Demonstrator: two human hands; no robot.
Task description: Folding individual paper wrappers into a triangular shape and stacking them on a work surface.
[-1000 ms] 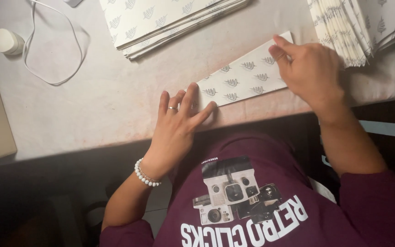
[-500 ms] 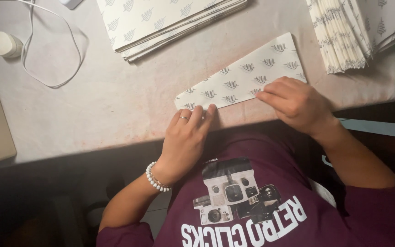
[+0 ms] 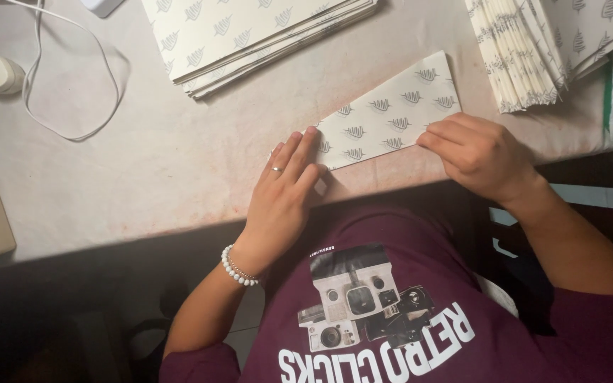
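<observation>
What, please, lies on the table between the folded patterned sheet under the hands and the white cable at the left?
In the head view, only bare table lies between the folded sheet and the white cable.

The folded paper (image 3: pixel 391 113) is cream with small grey leaf motifs, as are both stacks (image 3: pixel 250 35). The surface (image 3: pixel 143 170) is pale pinkish-beige. The cable (image 3: pixel 72 71) is white; the bracelet (image 3: pixel 238 268) has white beads.

The person wears a dark red T-shirt (image 3: pixel 391 312) with a picture of old cameras. The left hand (image 3: pixel 285 191) has a ring (image 3: pixel 277 169) and a white bead bracelet (image 3: pixel 238 267).
</observation>
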